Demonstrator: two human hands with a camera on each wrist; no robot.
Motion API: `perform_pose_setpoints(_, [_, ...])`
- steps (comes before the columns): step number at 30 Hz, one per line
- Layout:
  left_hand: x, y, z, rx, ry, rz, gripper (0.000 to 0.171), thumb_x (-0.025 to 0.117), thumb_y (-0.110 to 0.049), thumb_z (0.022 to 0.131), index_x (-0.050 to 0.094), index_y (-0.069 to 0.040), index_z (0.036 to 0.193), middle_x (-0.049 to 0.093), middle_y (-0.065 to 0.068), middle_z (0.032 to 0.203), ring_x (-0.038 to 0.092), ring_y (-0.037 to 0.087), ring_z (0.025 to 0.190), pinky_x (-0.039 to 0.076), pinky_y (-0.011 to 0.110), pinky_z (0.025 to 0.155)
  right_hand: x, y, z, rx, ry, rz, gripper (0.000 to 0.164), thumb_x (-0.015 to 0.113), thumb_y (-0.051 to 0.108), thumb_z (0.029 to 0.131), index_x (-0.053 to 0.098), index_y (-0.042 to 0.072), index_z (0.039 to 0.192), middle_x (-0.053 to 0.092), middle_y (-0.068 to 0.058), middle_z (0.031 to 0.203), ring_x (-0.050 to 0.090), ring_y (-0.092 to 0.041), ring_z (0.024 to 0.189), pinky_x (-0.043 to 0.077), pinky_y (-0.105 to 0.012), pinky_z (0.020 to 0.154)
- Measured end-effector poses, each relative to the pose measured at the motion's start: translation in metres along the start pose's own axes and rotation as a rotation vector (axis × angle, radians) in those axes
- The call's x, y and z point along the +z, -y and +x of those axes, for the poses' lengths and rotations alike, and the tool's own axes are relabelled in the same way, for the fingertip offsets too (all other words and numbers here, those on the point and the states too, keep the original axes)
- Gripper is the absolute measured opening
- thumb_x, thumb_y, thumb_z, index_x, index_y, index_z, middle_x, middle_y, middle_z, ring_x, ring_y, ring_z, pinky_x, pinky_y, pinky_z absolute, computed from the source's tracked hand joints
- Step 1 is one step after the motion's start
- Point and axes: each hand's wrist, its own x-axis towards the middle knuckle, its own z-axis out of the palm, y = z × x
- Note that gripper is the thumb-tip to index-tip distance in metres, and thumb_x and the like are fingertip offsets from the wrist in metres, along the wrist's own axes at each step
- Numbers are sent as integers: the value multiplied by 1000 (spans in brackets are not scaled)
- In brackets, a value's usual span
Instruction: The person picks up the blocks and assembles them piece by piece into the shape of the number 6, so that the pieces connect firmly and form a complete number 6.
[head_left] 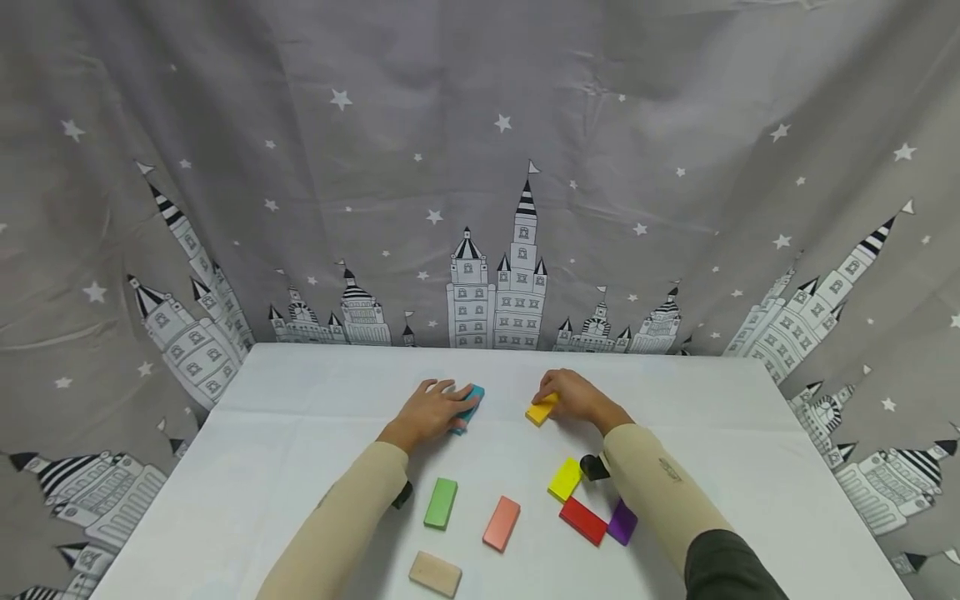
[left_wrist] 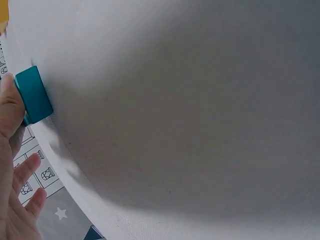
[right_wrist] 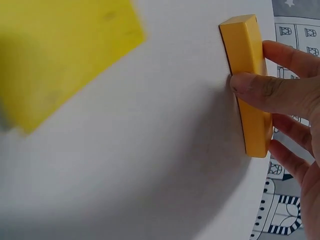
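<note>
At the far part of the table, my left hand (head_left: pixel 429 414) pinches a teal rectangular block (head_left: pixel 470 403) between thumb and forefinger. In the left wrist view, the thumb lies along the side of the teal block (left_wrist: pixel 35 95) while other fingers spread away from it. To the right, my right hand (head_left: pixel 572 395) grips an orange-yellow block (head_left: pixel 542 409). The right wrist view shows the thumb across the near face of the orange-yellow block (right_wrist: pixel 247 52) and several fingertips at its far side. A gap of bare table separates the two held blocks.
Nearer on the white table (head_left: pixel 315 383) lie a green block (head_left: pixel 441 503), a salmon block (head_left: pixel 501 523), a plain wooden block (head_left: pixel 436 573), a bright yellow block (head_left: pixel 566 479), a red block (head_left: pixel 583 521) and a purple block (head_left: pixel 622 522). A grey castle-print curtain (head_left: pixel 480 150) hangs behind.
</note>
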Motion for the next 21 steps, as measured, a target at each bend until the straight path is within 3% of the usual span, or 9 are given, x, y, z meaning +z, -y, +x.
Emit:
perform_pose_setpoints(14, [1, -4, 3, -41, 5, -21, 58, 58, -45, 89, 47, -30, 143, 40, -6, 150, 36, 28, 138, 26, 51, 112, -1, 11, 34, 18, 10, 0, 30, 77, -4, 77, 77, 14, 101, 60, -5, 106, 54, -24, 102, 44, -41, 100])
perform_pose_setpoints(21, [0, -2, 2, -56, 21, -1, 58, 57, -47, 89, 45, -33, 144, 39, -9, 150, 37, 27, 137, 27, 49, 113, -1, 23, 52, 91, 15, -6, 30, 74, -2, 81, 77, 17, 104, 61, -4, 111, 54, -23, 106, 43, -40, 102])
